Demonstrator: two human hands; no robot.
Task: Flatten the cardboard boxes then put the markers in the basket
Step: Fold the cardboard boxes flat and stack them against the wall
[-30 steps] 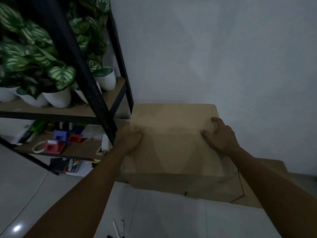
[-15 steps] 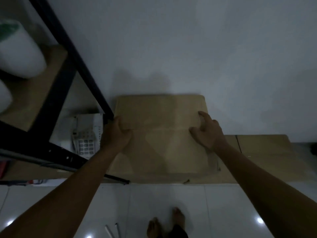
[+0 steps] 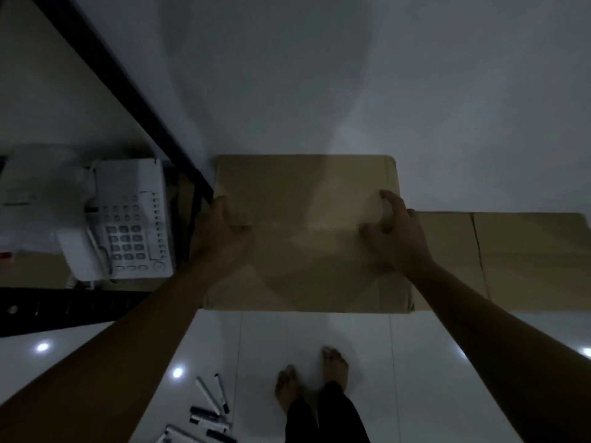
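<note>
Cardboard box (image 3: 307, 238) flattened, long axis left-right along wall, both hands' curled fingers (image 3: 388, 203) pressing it

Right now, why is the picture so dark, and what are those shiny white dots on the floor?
Head view: the room is dim, so the cardboard box and both arms look murky; a round shadow falls across the box and the wall behind it. The white dots are glare from lights on the glossy floor tiles. The wide lens bends the shelf frame; the markers look soft.
</note>
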